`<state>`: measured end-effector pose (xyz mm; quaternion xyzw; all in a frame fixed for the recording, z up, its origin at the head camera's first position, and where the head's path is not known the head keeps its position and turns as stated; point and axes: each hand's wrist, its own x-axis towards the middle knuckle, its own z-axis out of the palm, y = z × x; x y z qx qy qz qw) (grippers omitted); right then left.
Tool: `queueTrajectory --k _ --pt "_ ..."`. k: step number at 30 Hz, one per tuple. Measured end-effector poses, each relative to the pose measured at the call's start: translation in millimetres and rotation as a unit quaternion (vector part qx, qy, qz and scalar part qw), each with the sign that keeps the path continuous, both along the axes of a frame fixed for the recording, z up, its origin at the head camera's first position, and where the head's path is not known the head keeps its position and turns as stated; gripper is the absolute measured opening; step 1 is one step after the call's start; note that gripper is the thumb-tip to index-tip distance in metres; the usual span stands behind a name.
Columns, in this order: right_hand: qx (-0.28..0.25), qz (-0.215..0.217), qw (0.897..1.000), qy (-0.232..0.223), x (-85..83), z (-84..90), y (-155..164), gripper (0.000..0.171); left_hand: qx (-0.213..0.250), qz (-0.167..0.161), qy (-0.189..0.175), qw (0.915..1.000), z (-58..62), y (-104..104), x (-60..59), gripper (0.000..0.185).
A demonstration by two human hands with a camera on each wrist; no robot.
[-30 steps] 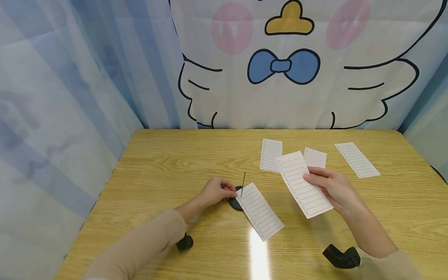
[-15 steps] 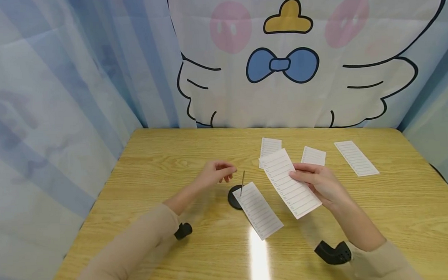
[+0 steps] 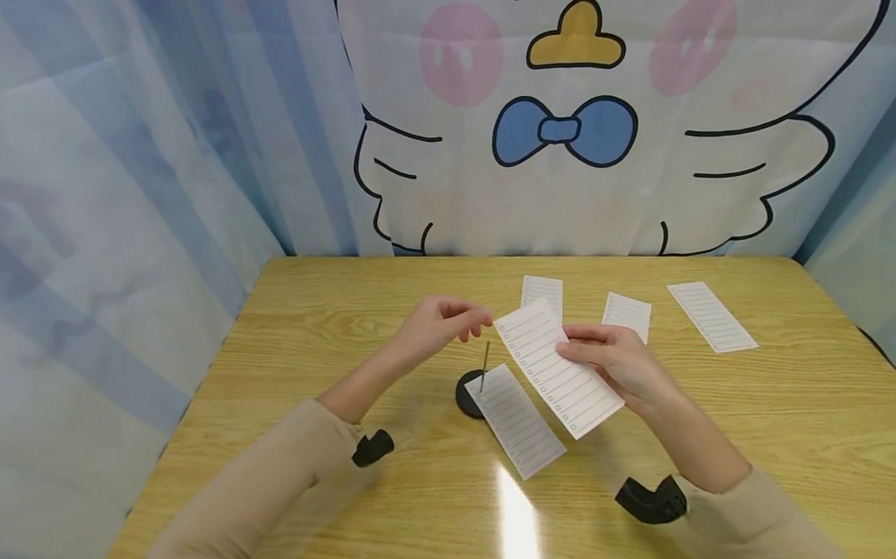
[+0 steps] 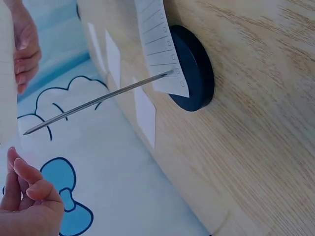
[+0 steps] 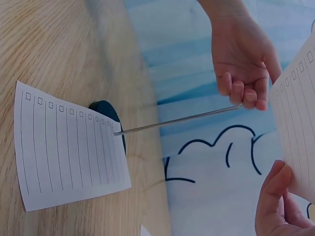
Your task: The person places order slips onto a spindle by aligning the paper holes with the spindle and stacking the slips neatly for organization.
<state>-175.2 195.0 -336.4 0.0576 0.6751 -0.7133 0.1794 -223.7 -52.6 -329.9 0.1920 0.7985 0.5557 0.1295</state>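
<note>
My right hand [image 3: 620, 359] grips a lined checklist slip [image 3: 553, 367] by its right edge, thumb on the front, tilted above the table. Loosely bent, the fingers of my left hand [image 3: 442, 326] come right up to the slip's upper left corner. Below them stands a bill spike with a round black base [image 3: 468, 402] and an upright metal rod [image 4: 98, 101]. Another checklist slip [image 5: 69, 152] is pierced near one end by the rod, low down by the base. In the right wrist view the rod's tip overlaps my left fingertips.
Three more checklist slips lie at the back of the wooden table [image 3: 329, 318]: one behind the held slip [image 3: 542, 288], one behind my right hand [image 3: 630, 311], one further right [image 3: 712, 318]. A printed curtain [image 3: 565, 208] hangs at the far edge.
My left hand has left the slip at the spike's base and risen up and right to the held slip's corner. My right hand has carried its slip left towards the spike.
</note>
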Motion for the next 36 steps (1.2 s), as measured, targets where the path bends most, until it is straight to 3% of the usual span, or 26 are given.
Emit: queueTrajectory --k 11,21,36 --pt "0.005 0.019 1.000 0.012 0.0 -1.6 -10.0 0.050 -0.009 -0.003 0.036 0.9993 -2.1 2.0 3.2 0.019" --pt "-0.006 0.035 0.999 0.035 -1.7 -5.1 -18.2 0.042 -0.019 0.016 0.024 0.9994 -7.2 -4.5 -1.1 0.017" --pt "0.004 0.040 0.998 0.037 -5.7 -10.4 -19.9 0.046 -0.016 0.017 0.003 0.9997 -14.5 -7.2 -2.5 0.017"
